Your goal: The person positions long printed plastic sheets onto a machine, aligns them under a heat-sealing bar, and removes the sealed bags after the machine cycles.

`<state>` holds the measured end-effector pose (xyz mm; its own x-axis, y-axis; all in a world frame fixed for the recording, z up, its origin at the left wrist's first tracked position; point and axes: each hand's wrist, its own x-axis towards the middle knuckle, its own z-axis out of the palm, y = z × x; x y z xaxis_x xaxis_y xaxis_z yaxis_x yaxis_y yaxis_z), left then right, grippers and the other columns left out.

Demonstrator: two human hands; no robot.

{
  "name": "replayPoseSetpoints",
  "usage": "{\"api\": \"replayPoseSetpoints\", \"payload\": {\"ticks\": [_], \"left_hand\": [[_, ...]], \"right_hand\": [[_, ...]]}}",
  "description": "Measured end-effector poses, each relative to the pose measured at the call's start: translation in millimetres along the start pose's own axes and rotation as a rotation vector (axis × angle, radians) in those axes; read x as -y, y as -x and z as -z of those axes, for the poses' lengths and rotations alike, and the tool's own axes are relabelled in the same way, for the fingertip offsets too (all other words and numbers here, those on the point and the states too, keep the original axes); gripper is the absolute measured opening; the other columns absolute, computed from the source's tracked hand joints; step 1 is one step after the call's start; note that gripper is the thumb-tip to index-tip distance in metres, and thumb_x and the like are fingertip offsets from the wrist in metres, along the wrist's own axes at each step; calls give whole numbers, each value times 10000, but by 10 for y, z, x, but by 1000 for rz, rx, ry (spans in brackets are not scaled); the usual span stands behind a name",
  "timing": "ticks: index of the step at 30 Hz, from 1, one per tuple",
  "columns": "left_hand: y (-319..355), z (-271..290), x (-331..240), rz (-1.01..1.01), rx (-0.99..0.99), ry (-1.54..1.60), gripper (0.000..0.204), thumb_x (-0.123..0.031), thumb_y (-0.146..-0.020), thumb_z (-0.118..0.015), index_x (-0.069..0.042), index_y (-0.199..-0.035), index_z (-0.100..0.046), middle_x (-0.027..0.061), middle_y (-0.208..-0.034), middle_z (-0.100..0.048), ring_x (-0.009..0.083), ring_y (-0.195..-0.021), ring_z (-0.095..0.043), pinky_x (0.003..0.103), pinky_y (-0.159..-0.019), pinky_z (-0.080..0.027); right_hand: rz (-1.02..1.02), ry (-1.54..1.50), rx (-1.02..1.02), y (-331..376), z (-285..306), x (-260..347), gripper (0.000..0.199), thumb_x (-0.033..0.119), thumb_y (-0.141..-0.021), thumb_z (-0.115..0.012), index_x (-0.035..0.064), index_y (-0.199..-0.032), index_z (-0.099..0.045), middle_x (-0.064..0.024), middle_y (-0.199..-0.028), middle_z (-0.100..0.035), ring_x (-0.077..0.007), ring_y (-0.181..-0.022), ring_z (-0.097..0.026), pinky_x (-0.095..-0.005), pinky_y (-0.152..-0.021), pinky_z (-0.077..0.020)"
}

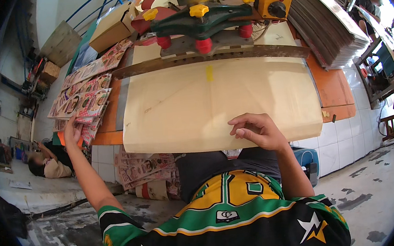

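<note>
I couldn't tell how closed my left grip (71, 132) was, touching several printed sheets (81, 101) at the worktop's (335, 91) left, long axes slanting away rightward. My right grip (264, 131), half-spread, was above one cream sheet (177, 107); three yellow knobs (199, 11) stood beyond.

Here's my bench (339, 91), orange top showing at left and right of the frame, and across the middle a broad cream sheet (223, 106) sprawls over it, reaching right to the front! Lower right corner of that top: little yellowish scraps (325, 113). Over at left, printed card pieces (82, 102) overlap the orange, heaped; what bears their outer ends I can't tell.
</note>
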<state>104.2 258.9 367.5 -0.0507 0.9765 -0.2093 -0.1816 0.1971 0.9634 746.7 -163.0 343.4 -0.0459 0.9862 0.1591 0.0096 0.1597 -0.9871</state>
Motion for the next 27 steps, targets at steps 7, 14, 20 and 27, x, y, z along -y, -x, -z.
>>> {"api": "replayPoseSetpoints", "payload": {"ticks": [7,14,20,27], "left_hand": [[-80,-71,97,-6,-182,36,468,-171,-908,-773,-55,-1313,-569,75,-1215,-616,223,-1074,-583,366,-961,-492],[-399,-85,190,-9,-141,49,328,-52,-942,-678,24,-1250,-590,155,-1127,-708,299,-976,-706,439,-894,-581],[-748,147,321,11,-88,59,281,-31,-948,-654,32,-1220,-620,166,-1114,-716,306,-1004,-707,452,-919,-581],[-802,200,359,22,-49,85,311,-15,-950,-645,16,-1258,-618,172,-1165,-712,308,-1038,-702,454,-931,-578]], "right_hand": [[-1,-16,7,1,-8,17,289,145,-1003,-671,-6,-1250,-667,-110,-985,-746,-166,-946,-704,-302,-840,-551],[6,-9,12,-9,-17,15,292,145,-1005,-669,-11,-1252,-663,-112,-980,-746,-167,-948,-705,-304,-847,-552],[30,-35,1,17,-11,20,283,133,-1006,-664,-18,-1246,-663,-115,-974,-747,-167,-947,-708,-312,-853,-556],[25,-2,6,6,2,10,277,124,-1006,-662,-20,-1243,-663,-110,-969,-742,-164,-937,-707,-312,-849,-559]]}}
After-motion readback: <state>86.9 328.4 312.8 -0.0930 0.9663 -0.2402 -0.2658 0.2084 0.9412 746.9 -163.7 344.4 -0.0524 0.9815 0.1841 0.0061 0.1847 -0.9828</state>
